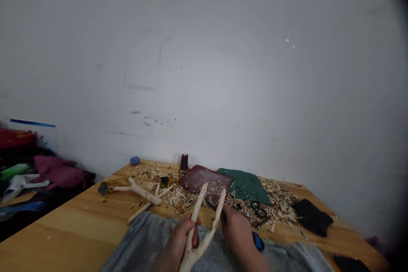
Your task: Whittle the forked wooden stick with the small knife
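My left hand (179, 238) is closed around one prong of a peeled, pale forked branch (208, 239), whose two prongs point up and away from me. On the right of the fork, my right hand (238, 230) is closed on a knife; its dark blade (210, 205) shows between the prongs, while the handle is mostly hidden by the fingers. A grey cloth (137, 244) lies beneath both forearms. Something dark with a blue screen (258, 241) sits beside my right wrist.
Wood shavings (280, 199) cover much of the wooden table (63, 238). Other peeled branches (145, 193) lie left. Behind are a maroon sheet (204, 177), a green sheet (247, 185) and a dark thread spool (184, 162). Scissors (258, 210) and a black piece (312, 216) lie right.
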`<state>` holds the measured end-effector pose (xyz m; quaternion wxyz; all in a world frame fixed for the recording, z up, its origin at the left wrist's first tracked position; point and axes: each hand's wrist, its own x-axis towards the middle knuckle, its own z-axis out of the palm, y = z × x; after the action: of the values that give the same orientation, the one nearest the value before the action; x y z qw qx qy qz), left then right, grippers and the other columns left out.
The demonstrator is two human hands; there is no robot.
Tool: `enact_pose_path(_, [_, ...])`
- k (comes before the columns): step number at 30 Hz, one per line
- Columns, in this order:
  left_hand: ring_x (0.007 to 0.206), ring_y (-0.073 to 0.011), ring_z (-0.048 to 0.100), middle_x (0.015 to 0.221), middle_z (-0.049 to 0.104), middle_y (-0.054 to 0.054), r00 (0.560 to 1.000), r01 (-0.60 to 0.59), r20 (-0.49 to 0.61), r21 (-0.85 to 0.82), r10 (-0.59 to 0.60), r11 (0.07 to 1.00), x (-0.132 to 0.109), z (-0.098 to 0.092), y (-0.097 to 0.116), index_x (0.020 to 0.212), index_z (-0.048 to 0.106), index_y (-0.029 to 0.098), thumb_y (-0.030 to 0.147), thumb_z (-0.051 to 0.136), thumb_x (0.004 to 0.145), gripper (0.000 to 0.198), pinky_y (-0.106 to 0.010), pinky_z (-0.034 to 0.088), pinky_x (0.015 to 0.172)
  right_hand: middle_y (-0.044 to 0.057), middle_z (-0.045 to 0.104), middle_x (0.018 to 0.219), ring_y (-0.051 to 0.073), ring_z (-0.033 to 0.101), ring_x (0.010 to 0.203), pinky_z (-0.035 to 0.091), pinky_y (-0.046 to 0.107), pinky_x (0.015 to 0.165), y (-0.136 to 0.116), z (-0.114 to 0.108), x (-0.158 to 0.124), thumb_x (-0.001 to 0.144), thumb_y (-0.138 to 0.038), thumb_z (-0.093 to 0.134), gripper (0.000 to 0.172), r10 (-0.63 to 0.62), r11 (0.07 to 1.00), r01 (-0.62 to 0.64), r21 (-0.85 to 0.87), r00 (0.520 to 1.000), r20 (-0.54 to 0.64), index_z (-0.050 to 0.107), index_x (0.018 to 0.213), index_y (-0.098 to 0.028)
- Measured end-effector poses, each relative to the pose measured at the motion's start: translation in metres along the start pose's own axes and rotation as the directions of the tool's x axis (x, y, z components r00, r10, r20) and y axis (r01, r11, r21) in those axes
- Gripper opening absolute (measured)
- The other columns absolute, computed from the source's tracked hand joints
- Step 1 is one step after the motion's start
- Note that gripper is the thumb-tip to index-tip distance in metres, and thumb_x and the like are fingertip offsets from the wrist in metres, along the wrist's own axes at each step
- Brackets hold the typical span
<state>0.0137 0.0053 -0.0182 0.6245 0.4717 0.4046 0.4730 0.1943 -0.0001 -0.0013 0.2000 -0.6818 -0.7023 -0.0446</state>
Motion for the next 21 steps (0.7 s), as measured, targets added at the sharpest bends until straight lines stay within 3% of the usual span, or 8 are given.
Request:
enact_pose_path(5, [0.041,-0.0113,0.039,0.041,0.045,0.007,0.998,-0.026,0.056,-0.049,0.029,0.998,-0.003,0.003,0.003,0.079,0.054,0.019,0.029,0.045,0.063,0.021,-0.023,0.028,0.043,0.006,0.069,0.089,0.019,0.064,0.079,0.040,0.023,0.067,-0.017,0.003,-0.006,0.076,-0.012,0.046,0.029,-0.043,0.998,0.042,0.053,0.999,0.019,0.067,0.094,-0.021])
enact_pose_path(11, [0.043,-0.0087,0.043,0.053,0.053,0.004,0.991,-0.004,0.131,-0.121,0.020,0.993,-0.008,0.005,0.010,0.066,0.052,0.018,0.027,0.052,0.065,0.009,-0.021,0.030,0.043,0.006,0.070,0.091,0.018,0.064,0.083,0.041,0.022,0.070,-0.014,0.007,-0.004,0.073,-0.011,0.047,0.029,-0.080,0.993,0.078,0.091,0.997,0.018,0.068,0.091,-0.022])
enact_pose_path(21, [0.036,-0.0060,0.032,0.044,0.040,0.010,0.988,0.020,0.157,-0.205,0.013,0.979,-0.010,0.010,0.015,0.078,0.056,0.019,0.021,0.055,0.058,0.020,-0.019,0.023,0.039,0.004,0.068,0.085,0.018,0.063,0.079,0.039,0.022,0.068,-0.017,0.007,-0.007,0.074,-0.017,0.047,0.023,-0.165,0.979,0.165,0.116,0.986,-0.010,0.065,0.088,-0.021])
